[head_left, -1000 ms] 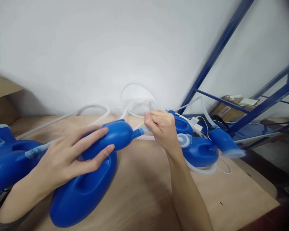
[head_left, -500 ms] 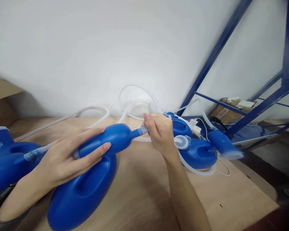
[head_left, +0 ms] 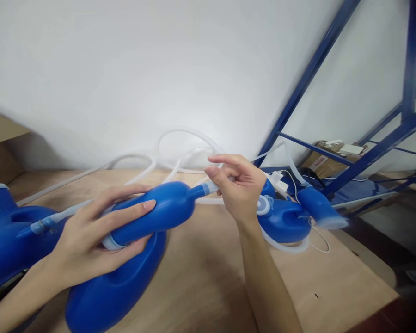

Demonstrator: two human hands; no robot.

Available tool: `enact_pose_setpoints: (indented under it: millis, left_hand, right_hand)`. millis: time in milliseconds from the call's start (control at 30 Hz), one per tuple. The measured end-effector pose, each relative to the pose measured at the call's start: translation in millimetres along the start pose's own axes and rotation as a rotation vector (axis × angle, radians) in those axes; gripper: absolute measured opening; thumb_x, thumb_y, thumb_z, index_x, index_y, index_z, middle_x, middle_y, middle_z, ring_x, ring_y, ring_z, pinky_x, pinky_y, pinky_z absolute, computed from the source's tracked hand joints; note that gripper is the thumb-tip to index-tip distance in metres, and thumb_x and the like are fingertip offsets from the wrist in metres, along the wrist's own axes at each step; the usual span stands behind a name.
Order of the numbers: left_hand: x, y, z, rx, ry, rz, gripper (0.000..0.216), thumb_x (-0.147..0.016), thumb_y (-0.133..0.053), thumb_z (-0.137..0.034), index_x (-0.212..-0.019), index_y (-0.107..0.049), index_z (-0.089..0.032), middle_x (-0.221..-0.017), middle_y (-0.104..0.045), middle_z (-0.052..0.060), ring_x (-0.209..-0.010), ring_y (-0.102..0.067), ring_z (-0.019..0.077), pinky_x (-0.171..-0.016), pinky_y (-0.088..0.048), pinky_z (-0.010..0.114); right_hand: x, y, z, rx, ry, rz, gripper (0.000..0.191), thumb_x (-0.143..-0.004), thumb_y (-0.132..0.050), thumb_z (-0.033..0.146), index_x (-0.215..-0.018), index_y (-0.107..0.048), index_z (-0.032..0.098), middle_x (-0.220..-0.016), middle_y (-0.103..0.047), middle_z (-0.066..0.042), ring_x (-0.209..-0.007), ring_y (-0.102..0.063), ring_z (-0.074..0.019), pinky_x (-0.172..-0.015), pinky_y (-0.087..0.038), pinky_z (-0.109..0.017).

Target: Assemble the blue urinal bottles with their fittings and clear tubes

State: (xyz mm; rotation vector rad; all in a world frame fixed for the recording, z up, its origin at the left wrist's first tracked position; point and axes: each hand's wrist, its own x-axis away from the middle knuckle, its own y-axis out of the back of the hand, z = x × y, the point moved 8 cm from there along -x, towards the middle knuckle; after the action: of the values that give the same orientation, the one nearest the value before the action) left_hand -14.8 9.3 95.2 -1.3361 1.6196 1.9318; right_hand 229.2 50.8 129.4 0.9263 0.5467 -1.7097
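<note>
My left hand [head_left: 100, 236] is wrapped round a blue plastic cup [head_left: 169, 206] with a pale rim and a narrow spout. The spout points right, and a clear hose [head_left: 211, 187] is fitted on its end. My right hand [head_left: 241, 187] is round the hose just past the spout, with its index finger lifted and the other fingers curled. Part of the hose is hidden by this hand. Beneath the cup lies a blue plastic bottle [head_left: 125, 286] with a recessed grip, partly covered by my left hand.
Another blue bottle [head_left: 284, 222] with a white cap and a second blue cup [head_left: 321, 208] lie to the right. More blue plastic pieces [head_left: 7, 236] are at the left. Looped hoses [head_left: 183, 132] run along the wall. A blue metal frame [head_left: 308, 69] stands at the right, beside a cardboard box [head_left: 319, 159].
My left hand has shifted its grip on the cup, whose pale rim now shows more. My right hand has loosened, its index finger lifting, and moved slightly right.
</note>
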Motion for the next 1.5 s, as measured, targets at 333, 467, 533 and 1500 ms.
enact_pose_setpoints:
  millis: [333, 467, 533, 1500]
  left_hand:
    - [4.0, 1.6, -2.5, -0.085, -0.082, 0.041, 0.074, -0.098, -0.068, -0.008, -0.158, -0.047, -0.045, -0.161, -0.054, 0.0, -0.134, -0.063, 0.0226, -0.112, -0.054, 0.036]
    - [3.5, 0.7, -4.7, -0.15, -0.002, 0.017, 0.064, -0.104, -0.062, -0.016, -0.156, -0.048, -0.051, -0.151, -0.064, -0.003, -0.116, -0.073, 0.0194, -0.093, -0.061, 0.029]
    - [4.6, -0.6, -4.7, -0.224, 0.019, 0.003, 0.062, -0.102, -0.064, -0.022, -0.159, -0.048, -0.043, -0.139, -0.072, 0.002, -0.103, -0.076, 0.0205, -0.077, -0.063, 0.029]
    - [1.4, -18.6, -11.1, 0.164, 0.341, 0.084, 0.04, -0.088, -0.077, -0.03, -0.127, -0.068, -0.031, -0.133, -0.076, 0.005, -0.116, -0.077, 0.0281, -0.099, -0.065, 0.037]
  right_hand:
    - [1.8, -18.9, -3.7, 0.274, -0.082, 0.44, 0.031, -0.11, -0.048, 0.03, -0.125, -0.075, 0.024, -0.062, -0.063, 0.005, -0.056, -0.06, -0.0122, -0.063, -0.047, -0.026]
    - [7.9, -26.5, 3.1, 0.342, -0.051, 0.491, 0.041, -0.11, -0.041, 0.024, -0.139, -0.069, 0.028, -0.082, -0.076, 0.001, -0.07, -0.069, -0.0158, -0.072, -0.052, -0.028]
    - [10.5, -29.2, 6.3, 0.385, -0.054, 0.528, 0.045, -0.109, -0.039, 0.019, -0.143, -0.067, 0.029, -0.101, -0.081, -0.001, -0.088, -0.076, -0.0187, -0.086, -0.055, -0.031]
    - [27.6, -51.1, 1.5, 0.495, -0.146, 0.672, 0.071, -0.094, -0.037, 0.001, -0.159, -0.053, 0.026, -0.08, -0.068, 0.001, -0.071, -0.058, -0.0156, -0.07, -0.042, -0.027]
